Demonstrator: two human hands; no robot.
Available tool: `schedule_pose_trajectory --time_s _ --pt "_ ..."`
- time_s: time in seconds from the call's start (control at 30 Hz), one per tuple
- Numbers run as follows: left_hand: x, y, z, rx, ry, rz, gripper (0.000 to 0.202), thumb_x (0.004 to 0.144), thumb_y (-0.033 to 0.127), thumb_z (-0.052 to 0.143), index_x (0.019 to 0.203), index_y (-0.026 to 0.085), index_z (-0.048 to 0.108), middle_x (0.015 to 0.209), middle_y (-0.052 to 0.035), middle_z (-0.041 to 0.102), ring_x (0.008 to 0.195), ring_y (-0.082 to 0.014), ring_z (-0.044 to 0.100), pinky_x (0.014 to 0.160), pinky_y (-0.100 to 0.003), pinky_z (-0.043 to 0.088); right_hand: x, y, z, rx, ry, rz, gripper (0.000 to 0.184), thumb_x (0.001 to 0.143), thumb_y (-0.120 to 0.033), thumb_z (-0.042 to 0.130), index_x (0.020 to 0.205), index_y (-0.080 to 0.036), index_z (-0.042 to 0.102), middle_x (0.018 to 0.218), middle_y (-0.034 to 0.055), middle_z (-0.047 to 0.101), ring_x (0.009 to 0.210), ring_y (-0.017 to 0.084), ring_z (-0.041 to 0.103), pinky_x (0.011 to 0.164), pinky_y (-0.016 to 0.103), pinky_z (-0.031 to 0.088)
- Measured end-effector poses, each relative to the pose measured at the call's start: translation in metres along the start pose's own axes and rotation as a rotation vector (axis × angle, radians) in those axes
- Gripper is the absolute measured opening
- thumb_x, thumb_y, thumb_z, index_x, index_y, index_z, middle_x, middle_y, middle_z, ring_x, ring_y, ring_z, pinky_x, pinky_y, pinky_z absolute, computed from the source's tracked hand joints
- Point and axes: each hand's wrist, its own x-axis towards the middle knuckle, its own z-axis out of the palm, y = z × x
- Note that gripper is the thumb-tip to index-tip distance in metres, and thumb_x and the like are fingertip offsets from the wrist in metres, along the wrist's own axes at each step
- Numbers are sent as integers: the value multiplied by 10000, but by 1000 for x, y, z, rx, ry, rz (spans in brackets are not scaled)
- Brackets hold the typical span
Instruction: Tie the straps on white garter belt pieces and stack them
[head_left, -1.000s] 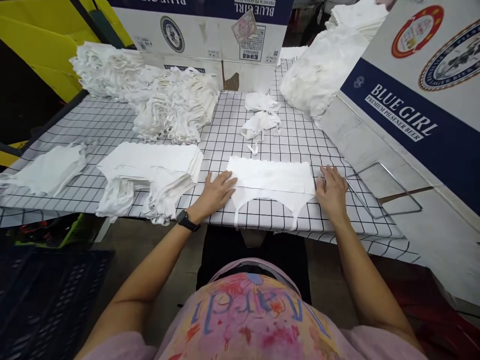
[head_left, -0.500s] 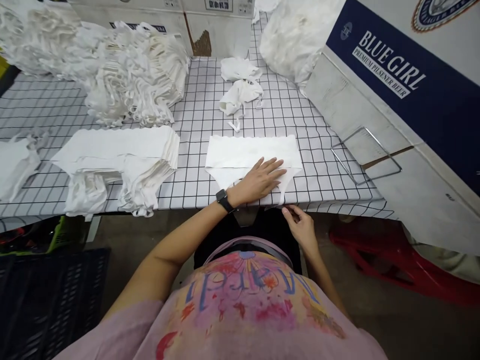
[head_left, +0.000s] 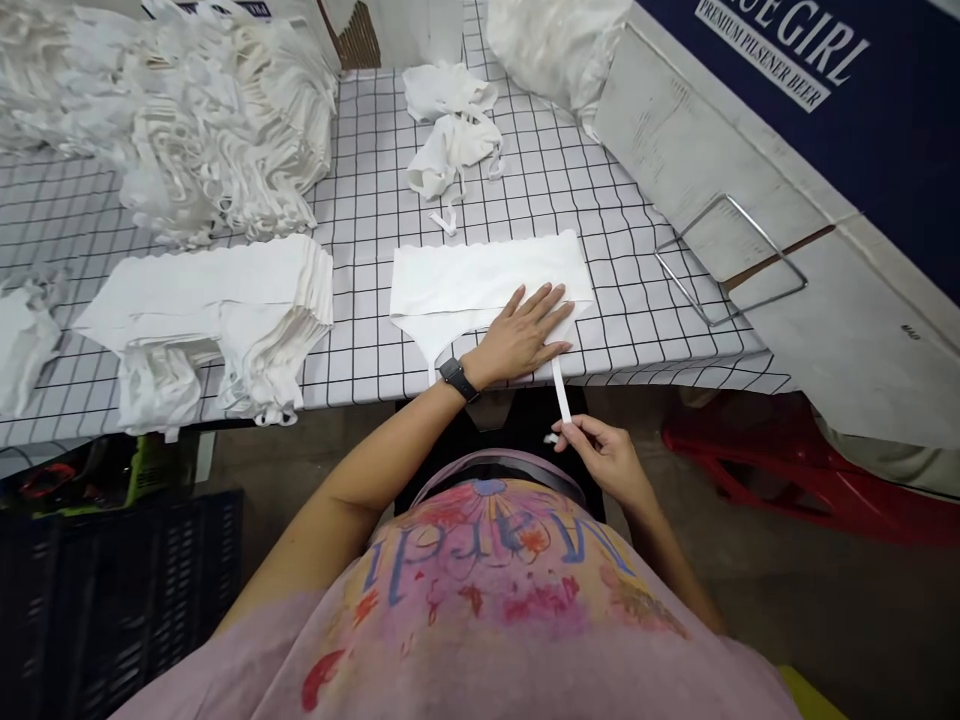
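Observation:
A flat white garment piece (head_left: 480,280) lies on the checked table (head_left: 645,310) near its front edge. My left hand (head_left: 529,335), with a dark watch on the wrist, lies flat and open on the garment's lower right part. A white strap (head_left: 560,388) runs from the garment over the table edge. My right hand (head_left: 604,455) is below the edge, fingers pinched on the strap's end.
A neat stack of white pieces (head_left: 217,295) lies to the left. Loose white heaps (head_left: 202,120) fill the back left. Two crumpled pieces (head_left: 450,140) lie behind the garment. A wire frame (head_left: 727,260) and a blue-and-white cardboard box (head_left: 810,110) stand at right. A red stool (head_left: 795,470) is below.
My left hand moved from the garment's left edge onto its lower right part. My right hand left the table, dropped below the edge and pinched the strap, pulling it out straight.

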Motion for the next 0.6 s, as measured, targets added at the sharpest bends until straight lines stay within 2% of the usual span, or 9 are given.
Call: schedule_pose_trajectory --time_s 0.17,0.33,0.4,0.47,0.53,0.6 --pt "1 1 2 -25 21 -19 612 1036 580 421 1592 333 351 1709 -32 303 1617 -273 197 1338 -554 61 -42 -3 -10 -49 -43 74 387 956 -535 593 840 -227 797 763 52 758 712 213 698 675 315 534" --pt "2 4 2 -12 22 -38 623 1028 565 447 1597 328 353 1711 -46 300 1616 -271 197 1335 -565 11 -73 -7 -21 -32 -32 155 372 929 -534 624 939 -213 810 789 52 776 617 191 654 547 297 479" --pt "2 4 2 1 9 -47 651 1029 582 431 1607 296 345 1719 -66 276 1619 -282 184 1329 -576 -9 -81 -7 -24 -4 -10 179 373 918 -524 646 1026 -204 803 803 52 782 616 185 649 560 296 484" --pt "2 4 2 18 -9 -51 689 1033 617 384 1620 261 329 1729 -84 241 1622 -295 166 1322 -588 -20 -88 -8 -27 61 24 181 421 907 -504 678 1176 -192 766 784 46 777 680 192 672 641 299 517" --pt "3 3 2 33 -18 -52 718 1033 660 319 1630 260 312 1735 -78 220 1624 -295 155 1319 -592 -25 -93 -9 -28 126 49 183 519 911 -479 700 1338 -186 680 734 26 758 703 184 669 694 296 520" --pt "4 3 2 43 -24 -55 743 1026 697 270 1635 274 302 1739 -65 207 1626 -288 148 1322 -577 -31 -98 -10 -29 177 61 186 551 922 -457 710 1398 -195 622 685 2 735 647 159 631 671 280 494"
